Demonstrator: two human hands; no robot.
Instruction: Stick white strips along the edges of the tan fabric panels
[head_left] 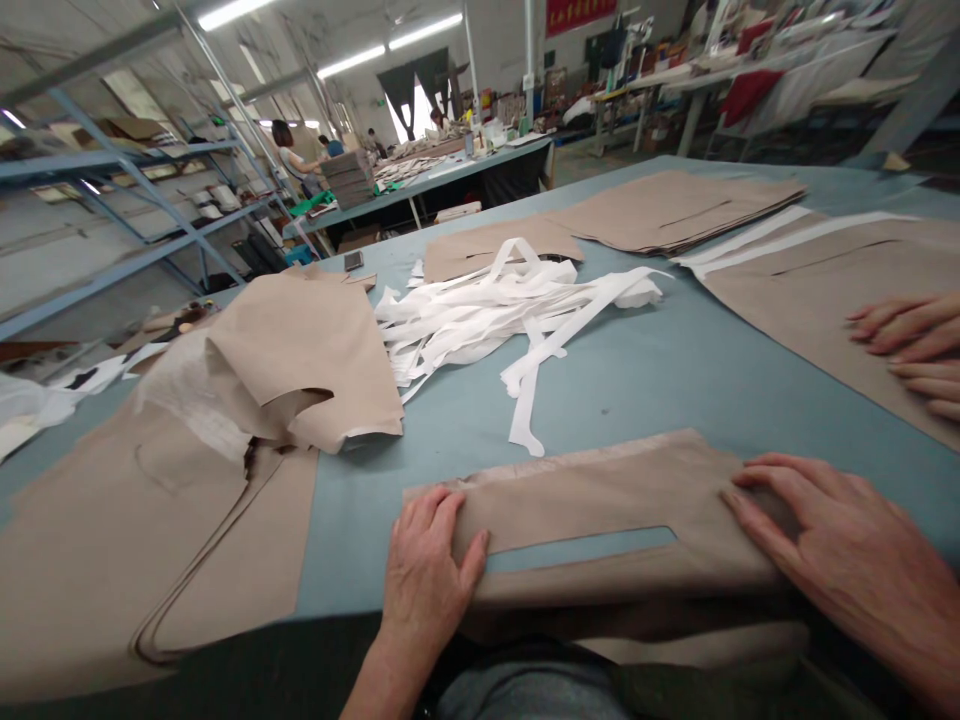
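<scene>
We've L hand (431, 555) & R hand (832, 540) on opp. ends of a slotted tan fabric panel (585, 500) by near edge of blue-green counter (645, 390); L thumb & fingers apart, R fingers bent, can't tell if pinching. Beyond: tangled white fabric strips (480, 315), then stacked tan fabric sheets (637, 212).

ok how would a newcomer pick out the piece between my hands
Find the blue-green table. At its near edge, your left hand and right hand rest on a tan piece. Unlike its neighbours, it has a long, wide slot with blue-green showing through.
</scene>
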